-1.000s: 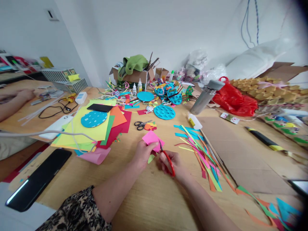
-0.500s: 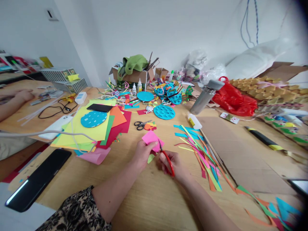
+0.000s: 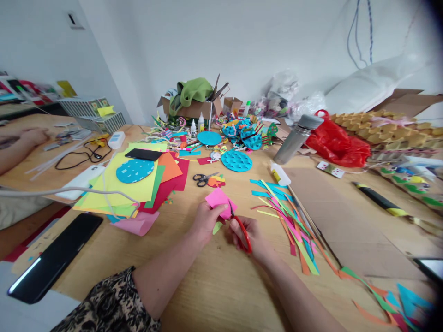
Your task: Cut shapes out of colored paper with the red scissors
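Observation:
Between thumb and fingers, my left hand (image 3: 206,218) pinches a square of pink paper (image 3: 217,199). My right hand (image 3: 252,236) grips red-handled scissors (image 3: 246,234), and their blades meet the right side of the pink paper. A bit of light green paper (image 3: 217,227) shows just below my left fingers. Beyond the pink paper lie black-handled scissors (image 3: 200,180) beside small orange and red paper cut-outs (image 3: 216,181). To the right of my right hand, thin coloured paper strips (image 3: 294,221) spread in a loose pile.
Stacked coloured sheets (image 3: 104,193) with a phone (image 3: 142,154) lie left; a larger black phone (image 3: 55,258) is nearer. A glue bottle (image 3: 281,174), steel bottle (image 3: 292,140) and cardboard sheet (image 3: 346,221) are right. Blue discs (image 3: 236,161) lie ahead. Another person's hand (image 3: 34,137) rests far left.
Both hands, the pink paper and the red scissors have shifted very slightly to the right. The grips look the same, and nothing else has visibly moved.

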The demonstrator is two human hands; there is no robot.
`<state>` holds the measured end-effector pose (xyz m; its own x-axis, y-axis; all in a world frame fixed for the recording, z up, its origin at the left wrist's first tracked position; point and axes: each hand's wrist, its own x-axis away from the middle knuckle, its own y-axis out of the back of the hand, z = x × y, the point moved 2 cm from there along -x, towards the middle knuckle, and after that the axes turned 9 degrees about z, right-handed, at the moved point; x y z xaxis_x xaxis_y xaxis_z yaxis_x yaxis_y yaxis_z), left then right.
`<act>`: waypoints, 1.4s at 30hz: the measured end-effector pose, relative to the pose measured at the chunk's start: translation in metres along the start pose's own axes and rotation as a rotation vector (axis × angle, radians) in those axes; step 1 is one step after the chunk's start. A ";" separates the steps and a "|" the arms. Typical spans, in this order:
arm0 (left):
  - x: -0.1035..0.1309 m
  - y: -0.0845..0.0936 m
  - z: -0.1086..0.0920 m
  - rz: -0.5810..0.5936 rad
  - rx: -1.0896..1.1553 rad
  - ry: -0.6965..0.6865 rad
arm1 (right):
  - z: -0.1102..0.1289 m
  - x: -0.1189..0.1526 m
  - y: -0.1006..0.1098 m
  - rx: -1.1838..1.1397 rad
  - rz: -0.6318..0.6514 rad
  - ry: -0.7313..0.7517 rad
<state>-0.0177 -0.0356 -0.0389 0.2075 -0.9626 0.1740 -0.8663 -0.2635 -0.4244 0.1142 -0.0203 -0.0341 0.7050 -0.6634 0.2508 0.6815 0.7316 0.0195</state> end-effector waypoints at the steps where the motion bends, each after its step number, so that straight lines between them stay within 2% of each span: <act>1: 0.000 0.000 0.000 0.000 0.005 -0.001 | 0.001 0.000 0.000 0.003 -0.002 -0.002; 42: 0.000 0.000 -0.001 -0.013 0.039 -0.018 | -0.002 -0.002 0.000 -0.003 0.007 -0.002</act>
<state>-0.0180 -0.0357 -0.0378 0.2276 -0.9599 0.1640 -0.8449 -0.2783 -0.4568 0.1133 -0.0194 -0.0361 0.7094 -0.6580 0.2526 0.6771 0.7357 0.0149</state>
